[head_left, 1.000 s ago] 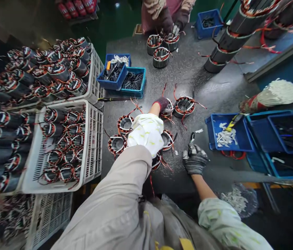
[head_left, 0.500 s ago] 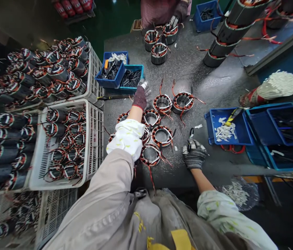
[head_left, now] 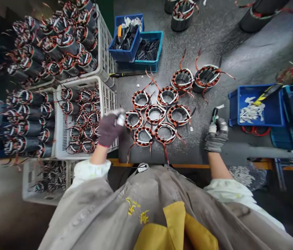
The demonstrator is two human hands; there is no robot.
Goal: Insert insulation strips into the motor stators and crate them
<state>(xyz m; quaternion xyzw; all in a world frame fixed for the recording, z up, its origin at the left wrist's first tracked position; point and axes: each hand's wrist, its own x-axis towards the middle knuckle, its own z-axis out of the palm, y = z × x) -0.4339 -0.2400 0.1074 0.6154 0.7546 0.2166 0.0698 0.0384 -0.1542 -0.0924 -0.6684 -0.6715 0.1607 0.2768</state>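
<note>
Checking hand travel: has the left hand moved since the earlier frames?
Yes: the left hand has moved back and leftward, from beside the teal bin to over the white plastic crate.

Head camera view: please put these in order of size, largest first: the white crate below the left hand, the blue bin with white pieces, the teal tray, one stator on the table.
1. White crate
2. Blue bin
3. Teal tray and stator: they look close, so I cannot rank them.

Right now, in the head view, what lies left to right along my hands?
White plastic crate of wound stators, gloved left hand, wound stators on the bench, gloved right hand, blue plastic tray.
</note>
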